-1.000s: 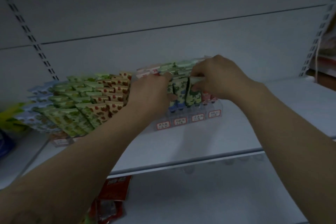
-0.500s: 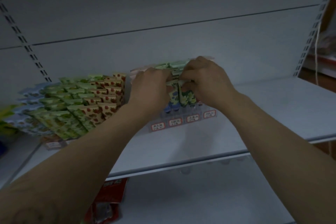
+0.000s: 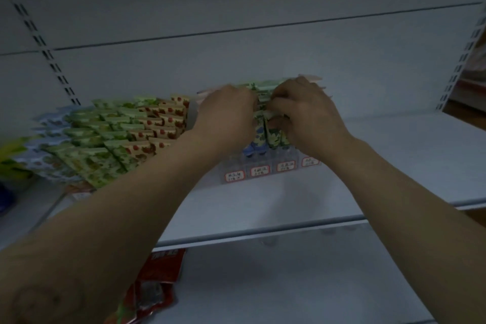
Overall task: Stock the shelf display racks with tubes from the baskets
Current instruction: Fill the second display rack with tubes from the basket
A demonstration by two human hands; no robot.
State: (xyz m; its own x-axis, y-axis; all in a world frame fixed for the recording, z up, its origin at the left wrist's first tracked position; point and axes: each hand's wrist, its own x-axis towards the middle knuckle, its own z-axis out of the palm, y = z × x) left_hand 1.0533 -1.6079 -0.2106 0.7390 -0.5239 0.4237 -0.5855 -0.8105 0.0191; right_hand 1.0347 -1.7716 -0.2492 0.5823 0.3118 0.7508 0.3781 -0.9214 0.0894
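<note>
A clear display rack (image 3: 265, 166) with red-framed labels along its front stands on the white shelf (image 3: 289, 208). Green-patterned tubes (image 3: 273, 137) stand upright in it, with a blue cap (image 3: 253, 150) low down. My left hand (image 3: 226, 118) rests against the left side of the tubes, fingers curled into them. My right hand (image 3: 307, 116) covers the right side, its fingers pinching the tube tops. Both hands meet over the middle rows. A second rack (image 3: 118, 139) to the left is full of green and red-spotted tubes. No basket is in view.
The shelf runs on bare to the right of the rack. Blue and yellow packages (image 3: 15, 163) sit at the far left. Red packets (image 3: 155, 284) lie on the lower shelf below my left arm. Slotted uprights (image 3: 39, 39) flank the back panel.
Both hands have drawn closer together over the tubes in the clear rack. The view has shifted slightly, leaving the racks further left in frame.
</note>
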